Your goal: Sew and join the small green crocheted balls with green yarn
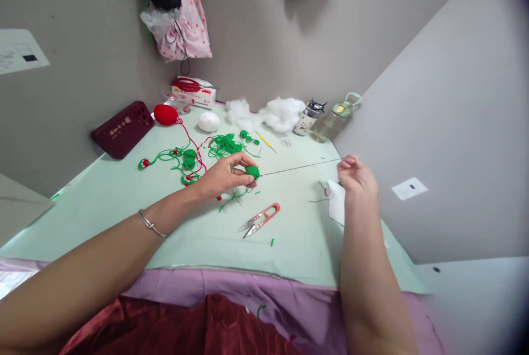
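My left hand point(231, 173) pinches a small green crocheted piece point(252, 172) between thumb and fingers, above the table. A dark thread point(300, 167) runs taut from this piece to the right. At its other end my right hand point(356, 174) has its fingertips closed on the thread; whether a needle is in them I cannot tell. Below, orange-handled thread snips point(261, 219) lie on the table, blades apart. Beside my right wrist is a white paper point(336, 202), partly hidden, with a loose dark thread end near it.
Green yarn point(225, 146), a red yarn ball point(166, 114) and small crocheted pieces point(189, 159) lie left of centre. Behind are white stuffing point(283, 114), a yellow crochet hook point(267, 143), a pen cup point(306, 121) and a bottle point(330, 123). A maroon phone point(123, 129) lies at the left.
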Demonstrator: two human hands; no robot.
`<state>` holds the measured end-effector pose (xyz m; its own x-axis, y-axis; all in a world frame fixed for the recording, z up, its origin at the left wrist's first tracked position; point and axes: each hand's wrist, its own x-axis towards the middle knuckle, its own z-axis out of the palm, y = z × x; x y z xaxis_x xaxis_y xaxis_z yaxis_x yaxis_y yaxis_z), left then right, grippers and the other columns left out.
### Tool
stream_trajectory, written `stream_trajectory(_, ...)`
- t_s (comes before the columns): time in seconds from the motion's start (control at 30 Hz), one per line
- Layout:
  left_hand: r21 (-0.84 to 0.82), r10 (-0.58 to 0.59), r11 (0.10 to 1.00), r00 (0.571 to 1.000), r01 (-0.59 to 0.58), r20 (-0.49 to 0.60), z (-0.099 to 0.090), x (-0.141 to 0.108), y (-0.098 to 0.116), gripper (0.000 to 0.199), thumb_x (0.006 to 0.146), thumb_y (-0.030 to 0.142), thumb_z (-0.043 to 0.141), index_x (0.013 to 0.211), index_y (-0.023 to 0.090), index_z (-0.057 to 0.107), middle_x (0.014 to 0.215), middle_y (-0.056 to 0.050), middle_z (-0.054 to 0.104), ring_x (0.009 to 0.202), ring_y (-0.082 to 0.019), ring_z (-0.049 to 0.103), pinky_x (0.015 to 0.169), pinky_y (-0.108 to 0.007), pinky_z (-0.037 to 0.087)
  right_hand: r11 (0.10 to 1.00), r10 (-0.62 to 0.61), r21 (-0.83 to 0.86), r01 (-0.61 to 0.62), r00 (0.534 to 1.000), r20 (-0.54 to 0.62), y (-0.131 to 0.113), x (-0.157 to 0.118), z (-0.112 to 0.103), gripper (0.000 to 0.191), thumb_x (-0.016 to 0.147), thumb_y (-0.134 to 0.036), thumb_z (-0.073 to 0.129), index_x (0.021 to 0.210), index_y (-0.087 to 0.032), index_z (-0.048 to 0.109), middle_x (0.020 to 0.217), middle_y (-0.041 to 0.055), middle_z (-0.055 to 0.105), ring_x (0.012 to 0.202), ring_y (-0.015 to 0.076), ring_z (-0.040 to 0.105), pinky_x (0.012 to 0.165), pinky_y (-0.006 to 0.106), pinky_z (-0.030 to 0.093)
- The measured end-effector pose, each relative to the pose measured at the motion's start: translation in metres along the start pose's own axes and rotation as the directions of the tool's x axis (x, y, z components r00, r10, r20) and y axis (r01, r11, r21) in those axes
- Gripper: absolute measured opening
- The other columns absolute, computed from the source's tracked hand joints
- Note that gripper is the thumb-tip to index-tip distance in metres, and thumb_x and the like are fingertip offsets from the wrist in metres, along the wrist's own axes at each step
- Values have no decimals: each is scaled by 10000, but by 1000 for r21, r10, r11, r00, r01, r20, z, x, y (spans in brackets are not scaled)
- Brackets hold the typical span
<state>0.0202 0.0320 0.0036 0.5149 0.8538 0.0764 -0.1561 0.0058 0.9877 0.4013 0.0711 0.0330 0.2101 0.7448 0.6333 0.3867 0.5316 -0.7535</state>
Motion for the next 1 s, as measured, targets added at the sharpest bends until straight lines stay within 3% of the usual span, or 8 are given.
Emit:
stream_trajectory(0.1,-2,-14,1000,1000,14,10,-1,-1,2,297,737,237,752,976,185,583,877,-5,659,717,-164,710,740,-329,505,979,173,107,-173,985,8,2,3,-5,276,987,-346,578,1231,-228,629,1304,100,611,1092,203,635,923,390,558)
stream_trajectory(0.3,15,-2,1000,1000,2,5,0,-2,2,297,757,262,741,999,187,587,825,13,645,682,-144,685,712,-313,493,905,339,173,-389,905,257,-51,-40,68,283,801,-413,773,943,-172,735,687,-2,567,556,82,461,528,240,404)
stream_trajectory(0.4,34,11,999,1000,-11,9,-1,-1,2,307,761,284,750,1001,187,585,845,13,644,687,-141,680,700,-305,489,880,391,-35,-474,680,621,-89,-67,107,295,802,-411,757,988,-182,751,685,-21,550,608,92,431,569,247,360)
stream_trajectory(0.53,61,9,998,1000,-8,-13,-2,1,2,321,754,297,766,996,184,588,871,11,645,686,-136,679,705,-304,478,879,376,-82,-470,576,726,-109,-83,128,270,777,-415,758,866,-161,752,702,-11,588,652,110,439,612,269,339)
stream_trajectory(0.63,69,4,998,1000,-3,-11,-2,0,2,315,754,298,763,991,186,588,848,12,650,677,-139,673,697,-304,471,860,389,-26,-510,620,681,-102,-80,126,205,771,-365,745,780,-161,736,634,-26,544,601,97,393,585,269,300)
stream_trajectory(0.83,72,-12,997,999,10,39,-3,0,3,281,741,270,741,957,191,578,777,20,661,663,-143,663,707,-315,478,947,319,-6,-322,935,154,-77,-59,104,95,741,-242,652,666,-186,637,576,-42,465,551,98,332,549,275,257)
stream_trajectory(0.9,79,-11,997,998,6,55,-3,0,3,275,733,273,746,936,194,579,747,20,664,655,-146,659,703,-315,479,967,206,-146,-207,978,-21,-72,-52,94,133,754,-240,637,637,-194,593,573,-39,451,560,106,344,557,285,269)
stream_trajectory(1.0,90,-13,996,996,5,88,-2,-1,3,253,745,285,745,916,191,583,690,13,670,651,-154,659,697,-313,480,956,130,-252,-152,986,-103,-68,-46,84,163,775,-217,615,625,-195,557,570,-38,430,562,107,351,567,296,277)
